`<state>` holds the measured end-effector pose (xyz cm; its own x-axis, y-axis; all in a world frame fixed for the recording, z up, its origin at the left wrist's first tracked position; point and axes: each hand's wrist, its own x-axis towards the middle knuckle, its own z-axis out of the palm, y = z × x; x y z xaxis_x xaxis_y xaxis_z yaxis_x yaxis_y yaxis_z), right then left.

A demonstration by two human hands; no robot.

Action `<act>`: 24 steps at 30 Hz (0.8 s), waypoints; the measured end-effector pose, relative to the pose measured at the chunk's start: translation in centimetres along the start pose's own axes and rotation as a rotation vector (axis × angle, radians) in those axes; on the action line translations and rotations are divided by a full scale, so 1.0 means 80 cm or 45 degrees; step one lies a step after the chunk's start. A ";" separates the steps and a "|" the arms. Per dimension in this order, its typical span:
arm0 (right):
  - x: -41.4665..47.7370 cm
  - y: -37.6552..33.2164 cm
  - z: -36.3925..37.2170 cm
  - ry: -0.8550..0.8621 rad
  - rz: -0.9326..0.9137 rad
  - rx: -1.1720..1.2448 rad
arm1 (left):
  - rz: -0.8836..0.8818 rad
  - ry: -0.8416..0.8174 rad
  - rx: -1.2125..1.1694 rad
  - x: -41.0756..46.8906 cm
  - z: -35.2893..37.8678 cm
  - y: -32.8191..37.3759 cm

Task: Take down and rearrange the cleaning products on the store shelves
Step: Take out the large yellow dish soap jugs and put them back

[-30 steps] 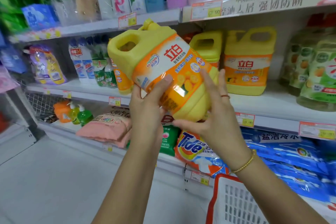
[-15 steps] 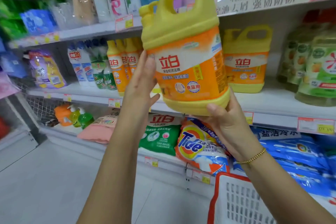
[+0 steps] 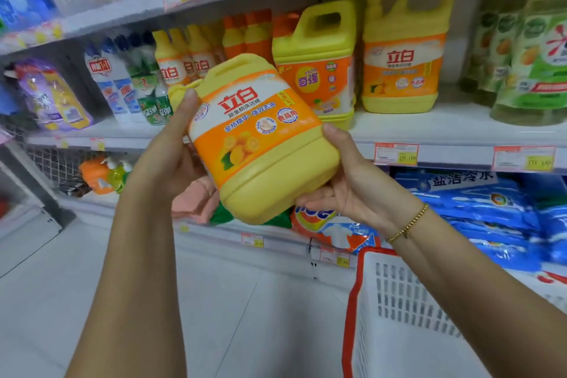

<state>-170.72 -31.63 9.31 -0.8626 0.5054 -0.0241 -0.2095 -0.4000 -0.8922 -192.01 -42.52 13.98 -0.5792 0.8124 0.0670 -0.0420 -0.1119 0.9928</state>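
A yellow detergent jug (image 3: 260,144) with an orange and white label is held in front of the middle shelf (image 3: 454,135). It tilts, its handle end leaning away to the upper left and its base toward me. My left hand (image 3: 175,156) grips its left side, one finger reaching up by the cap. My right hand (image 3: 346,184) cups its lower right corner, thumb on the side. Two more yellow jugs (image 3: 319,70) (image 3: 402,55) stand upright on the shelf behind it.
Slim yellow bottles (image 3: 171,67), white and blue bottles (image 3: 113,82) and a purple pouch (image 3: 52,95) fill the shelf's left. Green bottles (image 3: 534,61) stand at right. Below lie a Tide bag (image 3: 331,227) and blue bags (image 3: 491,208). A white basket (image 3: 399,310) sits lower right.
The jug was raised upright and high half a second ago. It has since come down and tipped over, base toward me, with both hands still on it.
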 end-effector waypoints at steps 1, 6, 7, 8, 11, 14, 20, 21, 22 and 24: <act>0.001 0.001 0.001 0.002 0.026 -0.015 | -0.036 -0.018 0.013 0.002 -0.005 -0.003; 0.010 0.015 -0.004 0.039 0.171 -0.032 | -0.221 0.053 0.110 0.007 -0.022 -0.022; 0.012 0.020 -0.006 0.035 0.217 -0.026 | -0.242 0.058 0.123 0.006 -0.025 -0.028; 0.016 0.025 -0.009 0.028 0.264 -0.030 | -0.261 0.053 0.142 0.007 -0.031 -0.033; 0.029 0.047 -0.023 -0.010 0.428 -0.159 | -0.294 0.025 0.216 0.002 -0.045 -0.050; 0.043 0.078 -0.043 -0.079 0.570 -0.399 | -0.140 0.117 0.389 -0.007 -0.046 -0.066; 0.078 0.124 -0.061 0.082 0.339 -0.696 | 0.066 0.071 0.745 -0.023 -0.029 -0.151; 0.083 0.128 -0.065 0.133 0.269 -0.749 | 0.073 0.048 0.794 -0.026 -0.027 -0.170; 0.087 0.131 -0.071 0.161 0.224 -0.808 | 0.060 0.025 0.836 -0.029 -0.026 -0.190; 0.092 0.142 -0.081 0.184 0.225 -0.922 | 0.000 -0.021 0.911 -0.031 -0.029 -0.232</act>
<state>-176.45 -27.51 -3.90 -0.7760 0.5953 -0.2086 0.3238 0.0921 -0.9416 -191.71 -43.78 -4.82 -0.5663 0.8218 0.0631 0.5060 0.2862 0.8137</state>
